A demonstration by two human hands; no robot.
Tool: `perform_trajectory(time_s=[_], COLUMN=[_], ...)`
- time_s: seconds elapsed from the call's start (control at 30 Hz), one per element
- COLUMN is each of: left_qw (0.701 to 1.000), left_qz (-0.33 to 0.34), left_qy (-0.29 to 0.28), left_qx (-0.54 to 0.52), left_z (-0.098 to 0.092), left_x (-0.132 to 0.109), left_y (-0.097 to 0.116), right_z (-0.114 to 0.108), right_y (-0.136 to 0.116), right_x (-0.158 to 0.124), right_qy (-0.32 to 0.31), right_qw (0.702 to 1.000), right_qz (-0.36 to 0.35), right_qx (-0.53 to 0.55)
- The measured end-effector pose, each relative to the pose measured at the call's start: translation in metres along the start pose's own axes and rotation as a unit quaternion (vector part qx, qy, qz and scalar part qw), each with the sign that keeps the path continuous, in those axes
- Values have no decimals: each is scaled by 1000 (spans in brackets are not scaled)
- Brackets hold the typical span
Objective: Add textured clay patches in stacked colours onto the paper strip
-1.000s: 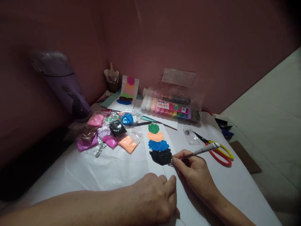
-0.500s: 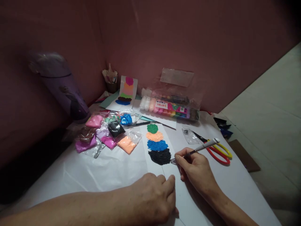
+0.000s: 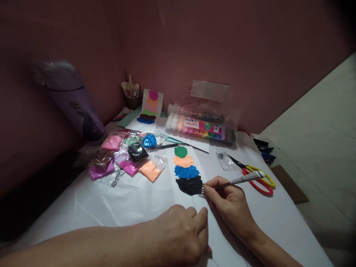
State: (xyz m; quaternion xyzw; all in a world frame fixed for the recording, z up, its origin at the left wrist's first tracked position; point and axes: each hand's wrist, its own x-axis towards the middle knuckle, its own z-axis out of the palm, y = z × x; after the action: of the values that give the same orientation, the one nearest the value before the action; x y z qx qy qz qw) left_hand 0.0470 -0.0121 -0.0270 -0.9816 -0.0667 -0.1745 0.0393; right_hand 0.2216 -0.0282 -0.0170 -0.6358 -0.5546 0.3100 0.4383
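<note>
My right hand (image 3: 229, 196) pinches a small fork (image 3: 236, 180) with a striped handle. Its tines meet the lower right edge of a black clay patch (image 3: 189, 185). Above that patch, on a strip of white paper (image 3: 170, 163), lie a blue clay patch (image 3: 187, 171), a peach one (image 3: 183, 161) and a green one (image 3: 181, 151), all with ridged surfaces. My left hand (image 3: 183, 233) rests closed on the lower part of the paper, fingers curled under; whatever they may hold is hidden.
Bags of coloured clay (image 3: 128, 155) lie to the left. Scissors (image 3: 258, 181) and a small clear bag (image 3: 226, 161) sit to the right. Behind are a clay pack (image 3: 201, 128), a finished-looking clay picture (image 3: 150, 107), a stick cup (image 3: 130, 94) and a purple bottle (image 3: 72, 104).
My right hand has shifted slightly left, bringing the fork's tines onto the black clay's edge, and the handle has tipped lower. My left hand stays in place.
</note>
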Motion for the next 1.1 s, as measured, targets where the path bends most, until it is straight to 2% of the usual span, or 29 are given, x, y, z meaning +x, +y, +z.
perform_trajectory(time_s=[0.27, 0.43, 0.67, 0.77, 0.97, 1.1], left_qw=[1000, 1000, 999, 1000, 1000, 1000], left_qz=[5, 2, 2, 0, -3, 0], left_qy=[26, 23, 36, 26, 14, 16], left_qx=[5, 8, 9, 2, -5, -1], left_z=[3, 2, 3, 3, 2, 2], left_x=[0, 0, -1, 0, 1, 1], left_y=[1, 1, 1, 1, 0, 0], right_z=[0, -1, -3, -4, -6, -4], right_y=[1, 1, -1, -3, 3, 10], right_x=[0, 2, 4, 6, 5, 3], right_qy=[-8, 10, 17, 23, 38, 39], right_qw=[999, 999, 997, 995, 995, 997], right_qz=[0, 10, 74, 97, 93, 64], right_qx=[-37, -52, -30, -21, 3, 37])
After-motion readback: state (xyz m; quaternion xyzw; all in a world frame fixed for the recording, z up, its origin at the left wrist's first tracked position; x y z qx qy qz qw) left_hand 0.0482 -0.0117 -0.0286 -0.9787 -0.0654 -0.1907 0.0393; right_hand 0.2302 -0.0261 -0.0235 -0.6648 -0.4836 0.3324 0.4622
